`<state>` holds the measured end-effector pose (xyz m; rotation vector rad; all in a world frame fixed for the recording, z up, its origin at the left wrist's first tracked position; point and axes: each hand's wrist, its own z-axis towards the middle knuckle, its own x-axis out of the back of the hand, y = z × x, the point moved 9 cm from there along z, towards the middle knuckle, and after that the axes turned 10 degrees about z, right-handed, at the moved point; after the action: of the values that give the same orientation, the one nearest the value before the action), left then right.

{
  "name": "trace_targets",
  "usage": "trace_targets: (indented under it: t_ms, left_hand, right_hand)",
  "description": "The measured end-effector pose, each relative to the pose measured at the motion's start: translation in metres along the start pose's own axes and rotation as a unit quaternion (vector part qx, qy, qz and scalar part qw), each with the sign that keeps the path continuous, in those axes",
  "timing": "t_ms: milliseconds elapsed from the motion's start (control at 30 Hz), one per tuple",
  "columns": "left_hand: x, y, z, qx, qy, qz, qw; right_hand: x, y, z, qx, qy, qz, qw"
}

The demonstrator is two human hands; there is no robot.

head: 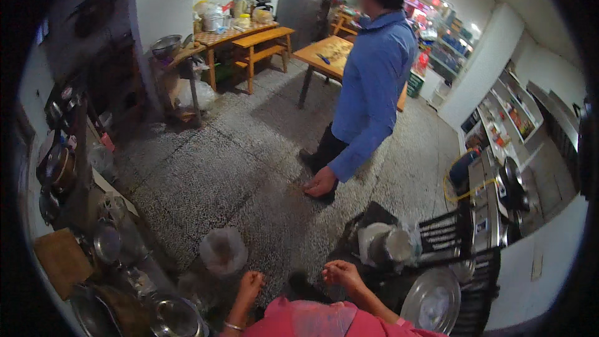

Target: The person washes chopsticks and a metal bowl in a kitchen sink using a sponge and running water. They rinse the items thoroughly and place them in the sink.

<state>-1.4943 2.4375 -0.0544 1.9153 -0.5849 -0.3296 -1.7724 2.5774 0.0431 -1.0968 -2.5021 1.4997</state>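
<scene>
Both hands are raised low in the view, in front of a pink garment (pixel 309 318). My left hand (pixel 252 283), with a bangle at the wrist, is loosely curled; whether anything is between its fingers cannot be made out. Just beyond it a bin with a pale plastic liner (pixel 223 250) stands on the floor. My right hand (pixel 341 274) has bent fingers near the thumb, and nothing is plainly seen in it. Nearest to that hand are a white container (pixel 374 236) and, lower right, a round lidded vessel (pixel 433 302).
A person in a blue shirt (pixel 374 84) stands ahead, beside a wooden table (pixel 311 51). Metal pans and a basin (pixel 175 318) crowd the left. A black slatted chair (pixel 442 231) and a stove counter (pixel 479 187) are at right. A bench (pixel 264 37) stands farther back.
</scene>
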Motion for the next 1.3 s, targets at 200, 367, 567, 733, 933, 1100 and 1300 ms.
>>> trace_targets:
  t_ms: [200,367,567,733,933,1100,1300]
  left_hand:
    - [0.034,0.003,0.043,0.045,0.056,-0.074,0.995]
    - [0.063,0.016,0.131,0.116,0.131,-0.090,0.980]
    - [0.094,0.104,0.232,0.082,0.195,-0.213,0.954]
    - [0.156,0.103,0.256,0.101,0.336,-0.247,0.903]
    - [0.221,0.027,0.257,0.129,0.404,-0.414,0.805]
    - [0.302,0.090,0.319,0.127,0.436,-0.264,0.851]
    - [0.439,0.200,0.453,0.035,0.419,-0.272,0.866]
  right_hand:
    - [-0.043,-0.026,0.109,-0.057,-0.072,-0.109,0.990]
    - [-0.059,-0.060,0.232,-0.083,-0.078,-0.145,0.983]
    - [-0.130,-0.133,0.387,-0.066,-0.161,-0.135,0.975]
    - [-0.231,-0.171,0.487,-0.069,-0.252,-0.184,0.947]
    - [-0.371,-0.139,0.550,-0.139,-0.357,-0.183,0.905]
    - [-0.475,-0.128,0.589,-0.192,-0.420,-0.230,0.857]
    - [-0.574,-0.187,0.679,-0.131,-0.376,-0.233,0.887]
